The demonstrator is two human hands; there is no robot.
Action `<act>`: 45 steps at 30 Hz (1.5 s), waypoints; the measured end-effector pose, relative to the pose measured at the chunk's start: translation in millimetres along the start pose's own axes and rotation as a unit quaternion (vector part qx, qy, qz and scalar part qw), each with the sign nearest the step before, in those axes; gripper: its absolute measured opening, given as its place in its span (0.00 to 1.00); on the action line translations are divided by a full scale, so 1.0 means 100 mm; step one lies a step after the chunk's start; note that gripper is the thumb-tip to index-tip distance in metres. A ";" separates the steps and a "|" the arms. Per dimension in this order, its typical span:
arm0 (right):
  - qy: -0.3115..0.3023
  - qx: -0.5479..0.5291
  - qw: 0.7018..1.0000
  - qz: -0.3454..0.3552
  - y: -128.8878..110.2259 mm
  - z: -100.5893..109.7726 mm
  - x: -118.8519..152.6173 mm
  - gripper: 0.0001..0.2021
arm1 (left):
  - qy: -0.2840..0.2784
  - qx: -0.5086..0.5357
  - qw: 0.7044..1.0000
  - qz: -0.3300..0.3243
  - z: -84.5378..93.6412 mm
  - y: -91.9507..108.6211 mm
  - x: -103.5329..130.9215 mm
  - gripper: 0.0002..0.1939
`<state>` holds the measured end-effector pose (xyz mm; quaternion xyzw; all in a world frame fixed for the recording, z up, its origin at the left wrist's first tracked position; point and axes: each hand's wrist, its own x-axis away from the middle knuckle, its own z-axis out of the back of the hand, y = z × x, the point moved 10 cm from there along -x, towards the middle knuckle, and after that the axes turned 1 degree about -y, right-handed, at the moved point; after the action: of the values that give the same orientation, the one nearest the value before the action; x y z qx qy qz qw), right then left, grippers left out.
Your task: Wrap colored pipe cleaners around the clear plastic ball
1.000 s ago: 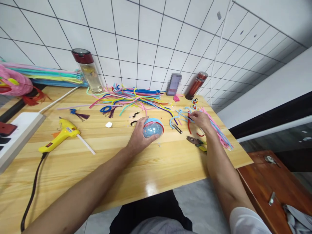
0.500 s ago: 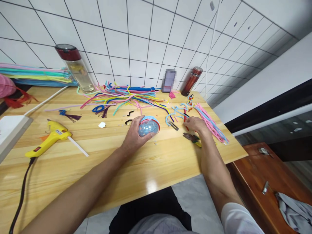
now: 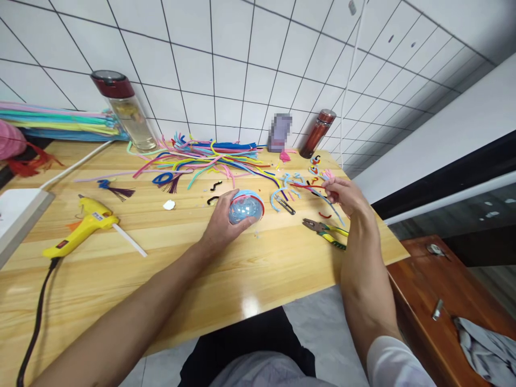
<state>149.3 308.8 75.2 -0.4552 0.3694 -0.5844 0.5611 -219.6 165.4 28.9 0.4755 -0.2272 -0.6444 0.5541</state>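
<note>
My left hand [image 3: 221, 221] is closed around a clear dome-shaped ball [image 3: 245, 210], with light blue and red fuzzy stems along its upper rim. My right hand [image 3: 342, 194] pinches the end of a red pipe cleaner [image 3: 308, 186], which stretches leftward over light blue curled pieces. Below that hand lie pliers [image 3: 324, 232] with yellow and green handles, plus a short curved red piece [image 3: 324, 215]. Small thread snips [image 3: 286, 205] rest between the two hands. Pink and blue stems are partly hidden behind my right hand.
A yellow glue gun [image 3: 83, 224] with a white stick lies left, its black cord running to the front. Behind stretches a pile of coloured pipe cleaners [image 3: 209, 161]. A glass bottle [image 3: 131, 115], a phone [image 3: 279, 133] and a red flask [image 3: 318, 133] stand along the tiled wall.
My right hand has moved right and slightly up, drawing the red pipe cleaner out from among the pieces. The pliers are more fully uncovered. My left hand stays with the ball.
</note>
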 end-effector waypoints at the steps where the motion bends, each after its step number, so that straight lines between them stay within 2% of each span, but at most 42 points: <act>1: 0.014 -0.037 0.999 0.007 0.00 0.06 -0.03 0.09 | 0.000 0.000 1.000 -0.001 0.00 0.00 0.00 0.42; 3: 0.027 -0.115 0.993 0.029 -0.01 0.15 -0.06 0.10 | 0.003 0.000 1.000 -0.005 -0.01 -0.01 0.00 0.42; 6: 0.015 -0.211 0.976 0.043 -0.01 0.19 -0.06 0.12 | 0.014 -0.003 1.000 -0.015 0.00 -0.01 0.00 0.42; 8: -0.008 -0.248 0.967 0.053 -0.05 0.15 -0.02 0.12 | 0.019 -0.004 1.000 -0.022 0.00 0.00 0.00 0.41; 11: -0.052 -0.250 0.961 0.105 -0.23 0.01 0.14 0.11 | 0.015 -0.002 1.000 -0.027 -0.01 0.01 0.00 0.43; 13: -0.091 -0.230 0.959 0.135 -0.38 -0.16 0.28 0.12 | 0.009 0.000 1.000 -0.028 -0.02 0.01 0.00 0.44; 16: -0.151 -0.181 0.962 0.138 -0.52 -0.50 0.46 0.17 | 0.008 0.001 1.000 -0.026 -0.03 -0.01 0.00 0.46; 18: -0.175 -0.132 0.966 0.140 -0.60 -0.72 0.56 0.20 | 0.011 0.003 1.000 -0.021 -0.03 -0.02 0.00 0.46; 20: -0.189 -0.081 0.968 0.141 -0.65 -0.94 0.62 0.19 | 0.013 0.009 1.000 -0.015 -0.03 -0.04 0.00 0.46; 24: -0.221 -0.023 0.967 0.128 -0.65 -1.36 0.63 0.15 | 0.008 0.026 1.000 -0.014 -0.04 -0.04 -0.01 0.48; 28: -0.235 -0.036 0.963 0.130 -0.53 -1.62 0.53 0.11 | -0.006 0.030 0.999 -0.035 -0.08 -0.02 0.00 0.51; 32: -0.234 -0.087 0.962 0.109 -0.29 -1.73 0.42 0.09 | -0.011 0.025 0.999 -0.043 -0.09 0.00 -0.01 0.50; 35: -0.229 -0.105 0.964 0.089 -0.16 -1.76 0.41 0.12 | 0.014 0.021 0.999 -0.021 -0.03 -0.03 -0.02 0.49; 40: -0.211 -0.087 0.968 0.109 -0.15 -1.74 0.43 0.18 | 0.048 0.019 0.998 0.029 0.07 -0.11 0.00 0.54; 45: -0.217 -0.072 0.968 0.108 -0.11 -1.76 0.42 0.16 | 0.034 0.007 0.999 0.015 0.04 -0.09 -0.01 0.56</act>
<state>-18.8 254.7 35.1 -0.5678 0.3268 -0.3795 0.6533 -227.8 168.3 23.4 0.4977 -0.2202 -0.6179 0.5675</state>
